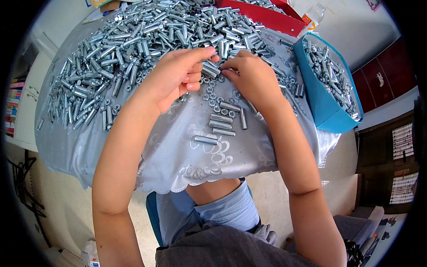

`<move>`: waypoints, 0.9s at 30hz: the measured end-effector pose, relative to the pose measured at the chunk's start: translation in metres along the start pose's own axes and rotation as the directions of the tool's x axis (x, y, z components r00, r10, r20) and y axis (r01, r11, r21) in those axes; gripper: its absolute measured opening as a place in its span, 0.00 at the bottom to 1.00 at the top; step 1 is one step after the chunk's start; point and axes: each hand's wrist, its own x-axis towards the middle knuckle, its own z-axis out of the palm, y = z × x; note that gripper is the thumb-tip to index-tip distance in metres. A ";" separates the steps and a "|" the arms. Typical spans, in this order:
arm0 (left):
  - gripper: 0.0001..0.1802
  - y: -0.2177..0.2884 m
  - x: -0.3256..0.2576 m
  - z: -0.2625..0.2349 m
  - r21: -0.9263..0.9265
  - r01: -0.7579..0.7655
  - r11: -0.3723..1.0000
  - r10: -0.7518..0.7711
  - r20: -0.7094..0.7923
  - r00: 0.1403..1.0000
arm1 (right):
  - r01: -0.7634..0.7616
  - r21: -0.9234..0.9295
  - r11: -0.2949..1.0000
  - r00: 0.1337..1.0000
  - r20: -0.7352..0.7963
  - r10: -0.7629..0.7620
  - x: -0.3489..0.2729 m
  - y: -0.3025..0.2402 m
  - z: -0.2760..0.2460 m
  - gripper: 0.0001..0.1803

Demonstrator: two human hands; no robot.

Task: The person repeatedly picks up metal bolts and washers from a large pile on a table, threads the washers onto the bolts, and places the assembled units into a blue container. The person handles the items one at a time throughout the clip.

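Left hand (pixel 178 73) curls, right hand (pixel 253 78) bends inward, whether either clamps anything unclear; six whole metal sleeves (pixel 220 125) lie between their wrists.

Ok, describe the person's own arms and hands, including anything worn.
The left hand and right hand are ungloved, with no ring, watch or bracelet visible. The left forearm and right forearm are bare; no sleeves show. A dark grey top is worn.

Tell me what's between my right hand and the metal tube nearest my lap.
The head view shows small nuts and other metal tubes between your right hand and that tube.
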 end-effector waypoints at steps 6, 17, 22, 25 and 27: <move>0.16 -0.001 0.001 0.000 0.015 0.002 1.000 -0.002 0.013 1.000 | -0.004 0.012 1.000 1.000 -0.004 0.004 -0.003 0.002 0.002 0.08; 0.15 -0.002 0.003 -0.003 0.094 -0.021 0.995 0.024 -0.032 0.999 | -0.037 0.332 0.943 0.988 -0.131 0.085 0.003 -0.003 0.000 0.09; 0.11 -0.006 0.005 -0.003 0.081 -0.019 0.997 0.023 -0.050 0.998 | -0.099 0.748 0.656 0.995 0.054 0.089 0.003 -0.014 -0.008 0.11; 0.12 -0.006 0.004 -0.002 0.077 -0.038 0.996 0.040 -0.024 0.999 | -0.102 0.759 0.643 0.995 0.092 0.049 0.003 -0.013 -0.006 0.11; 0.12 -0.005 0.004 -0.002 0.080 -0.041 0.996 0.044 -0.038 0.998 | -0.094 0.744 0.662 0.996 0.073 0.059 0.003 -0.013 -0.005 0.11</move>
